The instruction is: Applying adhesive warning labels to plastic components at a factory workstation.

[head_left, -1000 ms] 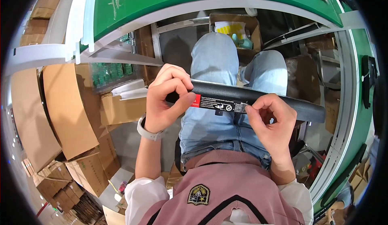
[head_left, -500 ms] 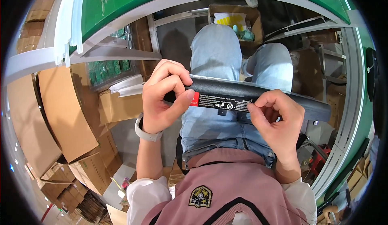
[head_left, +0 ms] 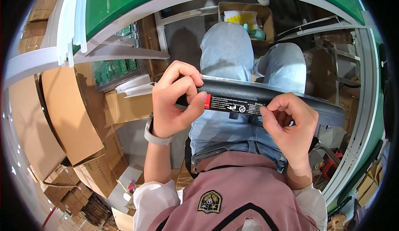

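A long, dark bar-shaped housing [head_left: 241,88] lies across above my lap, its right end sloping lower. Along its near face runs a black warning label [head_left: 227,104] with a red patch at the left and small white print. My left hand [head_left: 176,100] is closed around the bar's left end, thumb beside the red patch. At the label's right end, the thumb and forefinger of my right hand [head_left: 291,121] pinch together, the other fingers curled. Whether the label lies flat all along the housing I cannot tell. A small black tab [head_left: 233,116] shows just below the label.
Ahead stands a green-topped bench [head_left: 137,2] with a white frame. Beneath it, an open carton [head_left: 269,21] holds papers and a teal object. Large cardboard boxes [head_left: 77,114] stack up at the left. Green circuit boards [head_left: 114,71] lie at the back left.
The whole view has shifted slightly, so everything sits a little further right. Both hands keep the same grip on the bar and label.
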Action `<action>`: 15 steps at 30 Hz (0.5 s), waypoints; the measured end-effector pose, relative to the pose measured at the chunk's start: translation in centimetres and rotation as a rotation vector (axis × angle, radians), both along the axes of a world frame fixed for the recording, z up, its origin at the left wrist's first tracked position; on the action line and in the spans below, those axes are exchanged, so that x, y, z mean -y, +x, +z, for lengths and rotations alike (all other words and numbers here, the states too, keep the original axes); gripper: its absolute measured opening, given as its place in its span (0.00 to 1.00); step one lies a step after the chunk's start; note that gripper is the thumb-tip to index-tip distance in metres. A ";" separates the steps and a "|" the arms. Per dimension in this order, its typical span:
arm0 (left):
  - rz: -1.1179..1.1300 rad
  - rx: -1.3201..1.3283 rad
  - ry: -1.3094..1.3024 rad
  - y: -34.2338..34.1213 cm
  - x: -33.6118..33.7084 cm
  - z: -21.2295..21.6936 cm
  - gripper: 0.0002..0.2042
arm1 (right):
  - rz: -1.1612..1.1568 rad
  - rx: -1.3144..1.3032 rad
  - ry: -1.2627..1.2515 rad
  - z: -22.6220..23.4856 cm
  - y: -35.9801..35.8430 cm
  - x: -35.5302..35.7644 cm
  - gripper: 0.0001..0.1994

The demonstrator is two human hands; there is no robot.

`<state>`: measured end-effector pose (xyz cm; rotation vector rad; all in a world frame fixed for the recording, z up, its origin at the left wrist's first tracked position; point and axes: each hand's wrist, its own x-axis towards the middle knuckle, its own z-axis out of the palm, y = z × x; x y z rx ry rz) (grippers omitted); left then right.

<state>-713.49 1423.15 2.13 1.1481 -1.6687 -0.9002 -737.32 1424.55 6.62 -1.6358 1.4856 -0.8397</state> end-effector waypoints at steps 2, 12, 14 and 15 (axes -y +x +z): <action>-0.001 0.007 0.011 -0.1 0.1 0.1 0.14 | -0.013 -0.005 0.008 0.2 -0.1 0.0 0.08; 0.038 -0.055 -0.055 0.7 -0.1 -1.3 0.18 | 0.015 0.030 0.095 0.6 0.0 0.4 0.09; 0.039 -0.067 -0.045 0.6 -0.1 -1.4 0.18 | 0.010 0.033 0.104 0.6 0.0 0.4 0.09; 0.043 -0.076 -0.036 0.5 -0.2 -1.5 0.18 | 0.004 0.032 0.101 0.6 0.0 0.3 0.09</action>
